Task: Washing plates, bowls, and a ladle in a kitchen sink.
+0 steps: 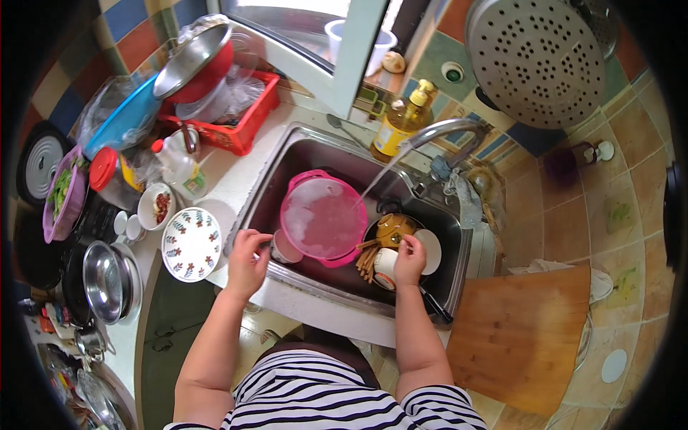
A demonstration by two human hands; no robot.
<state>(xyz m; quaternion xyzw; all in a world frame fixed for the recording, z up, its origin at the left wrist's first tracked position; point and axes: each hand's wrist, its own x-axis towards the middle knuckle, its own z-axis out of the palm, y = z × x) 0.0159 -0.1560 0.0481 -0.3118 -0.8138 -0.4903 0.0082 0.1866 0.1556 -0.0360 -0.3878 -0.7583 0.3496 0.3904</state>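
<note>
My left hand (248,264) is at the sink's left rim, thumb and fingers apart. Just right of its fingertips is a small cup (286,248), tilted in the sink; contact is unclear. My right hand (410,259) is above a pan of dishes, fingertips close together, beside a white bowl (385,263) and an amber glass bowl (396,230). Whether it grips one cannot be made out. A bundle of wooden chopsticks (366,264) and a white dish (431,251) lie there too. Water runs from the faucet (438,129) into a pink basin (309,255) of sudsy water.
A flower-patterned plate (192,244) sits on the left counter, near a bowl of dried chillies (157,206). Behind the sink stands a yellow soap pump bottle (400,126). A wooden cutting board (518,333) is at the right. A perforated steamer tray (537,59) hangs on the wall.
</note>
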